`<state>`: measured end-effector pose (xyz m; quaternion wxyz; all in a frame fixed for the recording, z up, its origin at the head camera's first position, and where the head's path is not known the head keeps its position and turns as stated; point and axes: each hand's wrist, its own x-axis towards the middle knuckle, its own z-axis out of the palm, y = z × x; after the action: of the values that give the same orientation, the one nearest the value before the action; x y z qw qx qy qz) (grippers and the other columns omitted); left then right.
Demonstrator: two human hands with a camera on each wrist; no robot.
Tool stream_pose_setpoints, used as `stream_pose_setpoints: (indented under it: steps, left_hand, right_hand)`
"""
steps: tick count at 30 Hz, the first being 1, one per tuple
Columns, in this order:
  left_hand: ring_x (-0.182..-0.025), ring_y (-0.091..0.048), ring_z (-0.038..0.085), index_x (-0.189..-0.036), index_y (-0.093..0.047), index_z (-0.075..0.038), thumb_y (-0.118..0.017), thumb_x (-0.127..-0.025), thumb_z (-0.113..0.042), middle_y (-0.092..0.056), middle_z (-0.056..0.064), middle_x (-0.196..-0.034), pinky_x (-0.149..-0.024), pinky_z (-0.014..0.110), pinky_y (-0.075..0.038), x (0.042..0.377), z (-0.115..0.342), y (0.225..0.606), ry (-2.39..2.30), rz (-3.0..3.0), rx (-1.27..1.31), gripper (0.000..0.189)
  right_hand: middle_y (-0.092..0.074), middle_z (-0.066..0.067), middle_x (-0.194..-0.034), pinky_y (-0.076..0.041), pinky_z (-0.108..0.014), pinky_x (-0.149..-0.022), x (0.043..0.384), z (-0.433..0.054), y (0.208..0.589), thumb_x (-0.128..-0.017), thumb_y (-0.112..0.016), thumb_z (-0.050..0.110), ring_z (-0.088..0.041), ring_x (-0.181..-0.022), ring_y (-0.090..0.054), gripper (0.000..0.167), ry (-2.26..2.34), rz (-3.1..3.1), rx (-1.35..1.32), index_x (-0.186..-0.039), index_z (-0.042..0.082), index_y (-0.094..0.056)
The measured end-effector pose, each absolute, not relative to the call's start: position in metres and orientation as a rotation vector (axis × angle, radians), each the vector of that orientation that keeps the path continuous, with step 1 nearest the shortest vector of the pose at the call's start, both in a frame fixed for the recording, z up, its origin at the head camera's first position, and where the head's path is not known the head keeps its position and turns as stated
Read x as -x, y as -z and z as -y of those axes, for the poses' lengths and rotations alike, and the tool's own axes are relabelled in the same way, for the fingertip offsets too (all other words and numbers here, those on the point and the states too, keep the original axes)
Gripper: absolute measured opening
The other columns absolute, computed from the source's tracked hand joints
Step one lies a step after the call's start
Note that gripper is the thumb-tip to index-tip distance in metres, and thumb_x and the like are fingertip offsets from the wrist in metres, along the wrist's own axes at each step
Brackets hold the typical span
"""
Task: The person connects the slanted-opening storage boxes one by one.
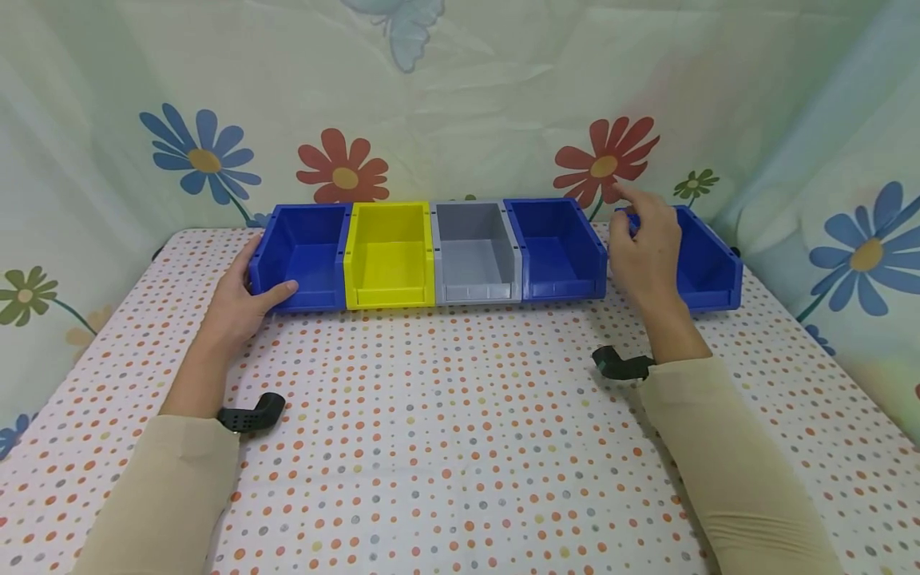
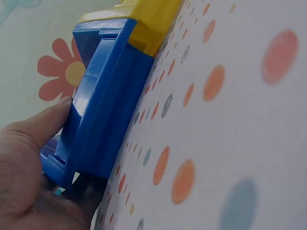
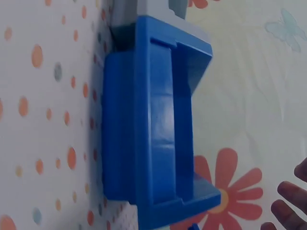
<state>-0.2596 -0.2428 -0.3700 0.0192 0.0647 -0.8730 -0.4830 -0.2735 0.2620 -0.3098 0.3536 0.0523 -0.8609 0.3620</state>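
At the left end of the row, my left hand [image 1: 240, 295] grips a blue storage bin [image 1: 309, 267], its thumb over the low front and the other fingers along the outer side. In the left wrist view the thumb presses that bin's front lip [image 2: 91, 86]. Beside it stand a yellow bin [image 1: 390, 267], a grey bin [image 1: 476, 247] and another blue bin [image 1: 557, 255], side by side. My right hand [image 1: 650, 239] is raised between this bin and a separate blue bin [image 1: 707, 263] at the right. Its loosely bent fingers [image 3: 292, 199] hold nothing visible.
The bins stand near the back of a table with a dotted cloth [image 1: 431, 431]. A flowered curtain [image 1: 474, 104] hangs behind and at both sides. Each wrist wears a black camera mount [image 1: 255, 414].
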Motion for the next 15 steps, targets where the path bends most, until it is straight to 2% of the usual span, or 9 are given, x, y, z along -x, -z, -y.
stream_pose_setpoints:
  steps: [6,11,15]
  left_hand:
    - [-0.160,-0.010,0.043,-0.167,0.001,-0.039,-0.068,-0.100,-0.038,-0.006,0.011,-0.175,-0.125,0.067,-0.019,0.261,0.243,0.370,1.484,2.703,-0.195,0.096]
    - [-0.160,-0.010,0.042,-0.167,0.000,-0.038,-0.067,-0.101,-0.036,-0.007,0.010,-0.175,-0.126,0.066,-0.019,0.261,0.242,0.370,1.509,2.691,-0.196,0.094]
    - [-0.161,-0.011,0.041,-0.167,0.000,-0.039,-0.067,-0.102,-0.035,-0.007,0.010,-0.175,-0.126,0.065,-0.019,0.262,0.242,0.369,1.519,2.688,-0.201,0.093]
  right_hand:
    - [-0.065,-0.017,-0.138,-0.040,-0.051,-0.105,0.274,-0.280,0.301,-0.101,-0.046,0.009,-0.039,-0.120,-0.055,0.043,-0.937,2.190,0.020,-0.139,0.007,-0.066]
    - [-0.059,-0.012,-0.146,-0.040,-0.044,-0.111,0.273,-0.297,0.298,-0.103,-0.042,0.014,-0.031,-0.130,-0.050,0.047,-0.966,2.220,0.171,-0.147,0.012,-0.059]
    - [-0.055,-0.008,-0.151,-0.036,-0.040,-0.116,0.272,-0.312,0.296,-0.103,-0.040,0.016,-0.027,-0.136,-0.046,0.050,-0.970,2.221,0.299,-0.150,0.016,-0.055]
